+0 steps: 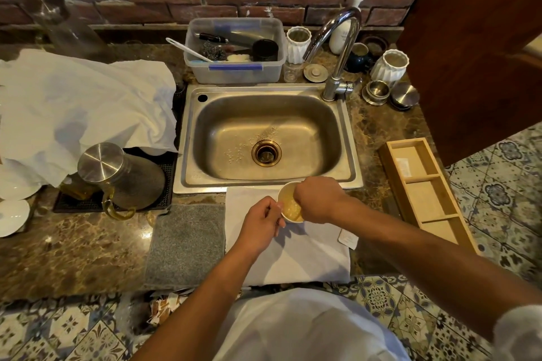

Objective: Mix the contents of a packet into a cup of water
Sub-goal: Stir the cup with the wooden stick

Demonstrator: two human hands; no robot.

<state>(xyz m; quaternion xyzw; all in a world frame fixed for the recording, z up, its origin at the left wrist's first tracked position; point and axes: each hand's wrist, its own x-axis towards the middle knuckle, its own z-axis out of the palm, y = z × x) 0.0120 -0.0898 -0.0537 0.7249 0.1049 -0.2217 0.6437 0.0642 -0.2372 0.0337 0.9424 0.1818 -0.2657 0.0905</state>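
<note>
Closest to the camera, the person's two bare forearms reach forward over the counter edge. They meet at a small white cup [290, 203] that stands on a white folded cloth [293, 255] just in front of the sink. The left hand [261, 221] sits against the cup's left side with its fingers curled together; the thumb and forefinger seem to pinch something thin at the rim, though it is too small to make out. The right hand [318, 199] covers the cup's right side from above, fingers bent down around the rim; whether they grip it firmly cannot be told. The cup holds a yellowish liquid. A small white packet [348, 239] lies flat on the cloth's right edge, near the right forearm. A grey mat [186, 246] lies just left of the cloth. Further left, a glass jug with a steel lid [117, 176] rests tilted on a dark tray. At right lies a wooden divided box [425, 187]. Beyond the cup is the steel sink [264, 138], then the tap [337, 47] and a clear plastic tub [234, 51] against the brick wall.
</note>
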